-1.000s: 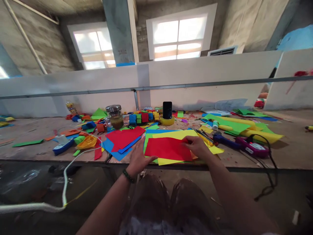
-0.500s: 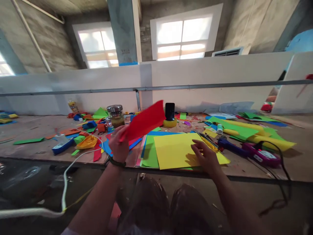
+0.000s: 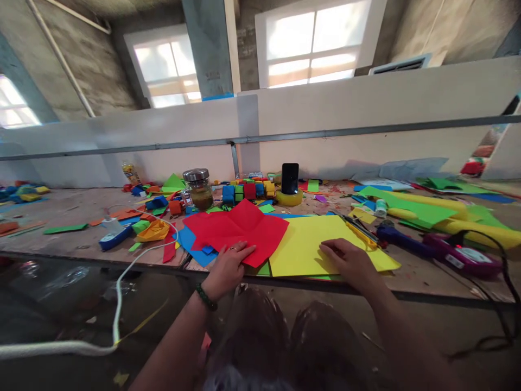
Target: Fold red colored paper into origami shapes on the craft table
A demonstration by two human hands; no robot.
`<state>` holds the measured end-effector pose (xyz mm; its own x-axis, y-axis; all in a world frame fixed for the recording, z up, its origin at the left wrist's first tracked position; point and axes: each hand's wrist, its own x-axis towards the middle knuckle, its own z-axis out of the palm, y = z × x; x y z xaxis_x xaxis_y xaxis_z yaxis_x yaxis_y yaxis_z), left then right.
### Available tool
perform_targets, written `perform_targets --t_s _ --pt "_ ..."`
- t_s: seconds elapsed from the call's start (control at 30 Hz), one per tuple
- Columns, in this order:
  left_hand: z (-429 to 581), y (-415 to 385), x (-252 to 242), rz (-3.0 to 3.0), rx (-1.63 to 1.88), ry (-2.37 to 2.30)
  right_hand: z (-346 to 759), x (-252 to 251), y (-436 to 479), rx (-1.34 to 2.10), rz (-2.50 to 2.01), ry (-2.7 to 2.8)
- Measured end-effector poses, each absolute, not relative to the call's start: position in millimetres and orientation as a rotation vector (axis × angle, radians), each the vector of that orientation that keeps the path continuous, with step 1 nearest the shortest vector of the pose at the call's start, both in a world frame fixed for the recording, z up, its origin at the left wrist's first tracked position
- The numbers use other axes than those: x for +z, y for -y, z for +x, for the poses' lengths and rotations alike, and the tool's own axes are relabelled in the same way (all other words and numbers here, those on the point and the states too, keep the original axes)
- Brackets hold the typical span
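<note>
My left hand point(image 3: 228, 264) lies flat, fingers stretched out, on the near edge of a red paper sheet point(image 3: 244, 229) that rests on other red and blue sheets. My right hand point(image 3: 349, 262) rests palm down, fingers spread, on a yellow paper sheet point(image 3: 313, 247) at the table's front edge, with green paper peeking out beneath it. A green bead bracelet circles my left wrist.
A glass jar point(image 3: 199, 188), coloured blocks point(image 3: 244, 191) and a phone on a yellow tape roll point(image 3: 290, 185) stand behind the papers. A purple glue gun point(image 3: 443, 251) with black cord lies right, a white cable point(image 3: 130, 260) left. Green and yellow rolls point(image 3: 423, 209) lie at far right.
My left hand lifted the red sheet off the yellow stack, swung it left through the air, and laid it on the red and blue pile. My right hand stayed on the yellow sheet.
</note>
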<state>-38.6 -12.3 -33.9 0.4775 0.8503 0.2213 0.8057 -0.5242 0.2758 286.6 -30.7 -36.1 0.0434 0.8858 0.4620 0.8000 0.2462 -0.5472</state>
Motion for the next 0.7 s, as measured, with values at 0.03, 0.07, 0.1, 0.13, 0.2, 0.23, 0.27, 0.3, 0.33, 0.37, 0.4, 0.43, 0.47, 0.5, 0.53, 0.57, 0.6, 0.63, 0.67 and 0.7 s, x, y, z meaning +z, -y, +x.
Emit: perform_targets --t_s 0.03,0.07,0.1,0.13,0.2,0.23,0.27,0.3,0.33,0.37,0.4,0.43,0.47,0.5,0.53,0.57,0.6,0.63,0.67,0.7 --pt "-39.2 11.5 -33.5 2.581 0.509 -1.451 286.4 -35.7 30.9 0.146 -1.563 1.763" --pt "-39.9 10.4 -33.0 2.585 0.516 -1.462 286.1 -35.4 31.2 0.147 -1.567 1.774" --pt "-41.0 8.8 -32.1 2.594 0.526 -1.491 285.8 -35.1 31.3 0.145 -1.568 1.788" --pt "-43.0 6.5 -30.7 2.605 0.538 -1.537 285.5 -34.8 31.5 0.136 -1.568 1.801" --pt "-49.6 -0.3 -26.5 2.610 0.577 -1.663 284.8 -34.3 32.0 0.105 -1.568 1.821" --pt "-54.1 -4.6 -24.0 2.597 0.602 -1.732 284.4 -34.0 32.6 0.087 -1.569 1.830" --pt "-59.0 -9.3 -21.4 2.576 0.626 -1.792 284.0 -33.5 33.4 0.070 -1.565 1.846" --pt "-63.6 -13.7 -19.1 2.552 0.647 -1.845 283.6 -32.7 34.6 0.060 -1.548 1.873" --pt "-67.4 -17.5 -17.1 2.533 0.663 -1.882 283.1 -31.9 36.0 0.061 -1.516 1.916" --pt "-69.8 -20.1 -15.6 2.525 0.669 -1.903 282.6 -30.9 37.8 0.075 -1.470 1.972" --pt "-70.4 -20.9 -14.6 2.533 0.686 -1.888 282.1 -29.8 39.7 0.097 -1.422 2.037" --pt "-69.0 -19.8 -13.9 2.553 0.719 -1.826 281.6 -28.8 41.6 0.123 -1.384 2.101" --pt "-65.5 -16.6 -13.6 2.575 0.769 -1.724 281.1 -27.8 43.5 0.146 -1.366 2.152" --pt "-60.2 -11.6 -13.6 2.593 0.825 -1.594 280.5 -26.8 45.2 0.163 -1.368 2.189" --pt "-53.3 -5.3 -13.7 2.600 0.871 -1.450 280.1 -25.8 46.8 0.169 -1.382 2.208" --pt "-45.4 1.6 -13.9 2.596 0.888 -1.322 279.9 -24.8 48.4 0.167 -1.399 2.203" --pt "-36.8 8.4 -14.4 2.593 0.861 -1.230 280.1 -23.6 50.0 0.161 -1.409 2.179" --pt "-28.2 14.5 -15.0 2.595 0.792 -1.176 280.9 -22.3 51.9 0.152 -1.409 2.137" --pt "-20.0 19.5 -15.8 2.603 0.714 -1.153 282.4 -21.0 54.2 0.141 -1.404 2.082" --pt "-12.8 23.0 -16.8 2.616 0.642 -1.145 284.6 -19.8 57.1 0.124 -1.399 2.017"
